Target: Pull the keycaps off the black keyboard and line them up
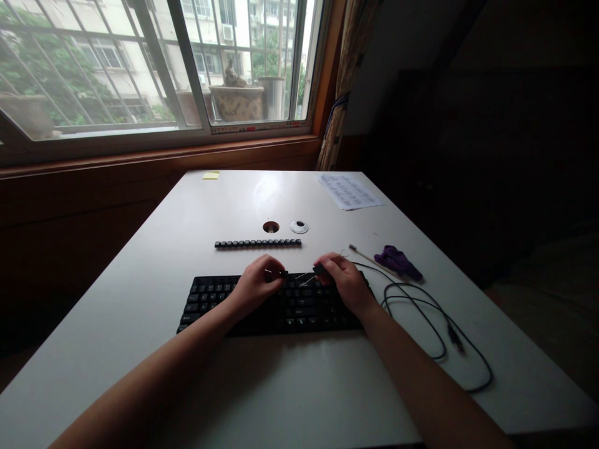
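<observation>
A black keyboard lies on the white table, partly covered by both hands. My left hand is above its upper middle, thumb and fingers pinching a small black keycap. To the right, my right hand is closed around the dark handle of a wire keycap puller. The puller's thin metal wires point left and down, over the keyboard's top rows. Behind the keyboard, several black keycaps stand in one straight row.
A cable loops over the table at the right, near a purple cloth and a thin brush. Farther back are a round table hole, its white cover, printed paper and a yellow sticky note.
</observation>
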### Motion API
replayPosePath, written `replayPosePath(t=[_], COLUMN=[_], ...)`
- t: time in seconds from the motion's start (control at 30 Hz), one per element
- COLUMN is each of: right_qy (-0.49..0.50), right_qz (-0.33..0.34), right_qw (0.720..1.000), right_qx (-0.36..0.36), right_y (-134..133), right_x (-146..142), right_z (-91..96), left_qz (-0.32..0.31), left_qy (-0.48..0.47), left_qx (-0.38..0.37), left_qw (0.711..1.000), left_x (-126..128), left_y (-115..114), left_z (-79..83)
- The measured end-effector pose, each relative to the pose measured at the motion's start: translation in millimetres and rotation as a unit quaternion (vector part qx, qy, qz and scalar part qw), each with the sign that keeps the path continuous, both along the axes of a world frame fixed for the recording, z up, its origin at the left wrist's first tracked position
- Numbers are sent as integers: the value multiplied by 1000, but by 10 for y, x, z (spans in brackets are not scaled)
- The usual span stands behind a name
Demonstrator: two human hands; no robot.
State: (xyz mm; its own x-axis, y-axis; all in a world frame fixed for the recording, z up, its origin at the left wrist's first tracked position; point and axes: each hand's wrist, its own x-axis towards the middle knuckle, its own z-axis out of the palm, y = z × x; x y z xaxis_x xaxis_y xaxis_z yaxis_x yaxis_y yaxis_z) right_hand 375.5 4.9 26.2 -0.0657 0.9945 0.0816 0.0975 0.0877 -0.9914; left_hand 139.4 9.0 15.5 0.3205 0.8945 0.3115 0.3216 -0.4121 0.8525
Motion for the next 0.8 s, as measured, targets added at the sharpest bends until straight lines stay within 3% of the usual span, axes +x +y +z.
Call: replayPosePath(t=[0.8], right_qy=[2], right_qz=[11], right_qw=[1000], right_qx=[-3], right_y=[8], right_x=[10], right_z=[-23], left_qz=[-3], left_qy=[-18], left_qx=[1], left_qw=[1000], left_x=[3], left_y=[21], left_z=[-45])
